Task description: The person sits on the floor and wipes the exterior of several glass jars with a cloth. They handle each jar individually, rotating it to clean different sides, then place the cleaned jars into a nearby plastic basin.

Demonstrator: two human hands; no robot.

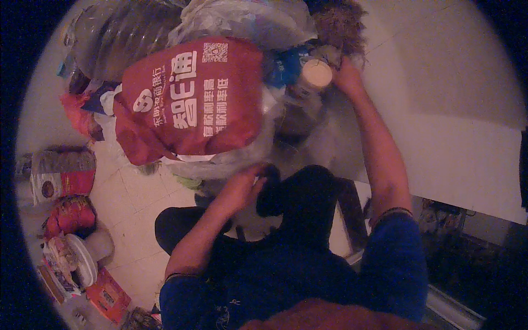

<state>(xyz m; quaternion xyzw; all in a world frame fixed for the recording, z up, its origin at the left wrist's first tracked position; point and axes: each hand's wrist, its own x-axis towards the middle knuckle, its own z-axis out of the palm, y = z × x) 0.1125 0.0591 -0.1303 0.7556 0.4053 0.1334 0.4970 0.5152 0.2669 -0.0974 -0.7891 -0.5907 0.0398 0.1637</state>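
Note:
My right hand [348, 78] reaches to the far side of a pile, beside a clear jar with a round tan lid [317, 74]. Its fingers meet a brown fibrous bundle [340, 24]; whether they grip anything is too blurred to tell. Low over my dark-trousered knee [297, 189], my left hand [247, 185] has curled fingers, and what lies within them is hidden. In front of me, a red fabric bag [243, 99] with white printing lies on clear plastic bags. A blue packet [284, 68] sits between the bag and the jar.
A large translucent plastic bag [247, 20] and a ribbed clear container [123, 37] stand behind the red bag. Along the left lie packaged goods [78, 177], a red packet [74, 216], a white round tub [84, 260] and an orange box [108, 295]. A pale surface [449, 156] extends on the right.

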